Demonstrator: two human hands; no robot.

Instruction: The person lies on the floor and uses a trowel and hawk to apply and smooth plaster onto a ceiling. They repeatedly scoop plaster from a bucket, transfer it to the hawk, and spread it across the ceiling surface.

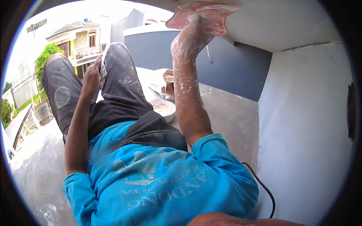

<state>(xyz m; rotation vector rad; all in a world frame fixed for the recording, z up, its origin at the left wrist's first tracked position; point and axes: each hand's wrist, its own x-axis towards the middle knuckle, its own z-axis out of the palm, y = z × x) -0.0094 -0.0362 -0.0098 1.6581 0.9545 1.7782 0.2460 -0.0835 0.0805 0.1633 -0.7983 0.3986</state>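
Raised overhead, my right hand grips a red plastic putty spreader with wavy side edges. White paste smears the spreader, and more speckles the hand and forearm. The spreader is up against the pale ceiling, or very close to it. My left hand is lower, by my knees, closed around a thin flat tool seen nearly edge-on. That tool has whitish smears; its exact kind is hard to make out. A white bowl of pale paste rests on the floor beside my hip.
An opened sack stands behind the bowl. A pale wall rises at the right, and a dark grey-blue wall lies beyond. A black cable curves by my right sleeve. Railings and a house are outside at left.
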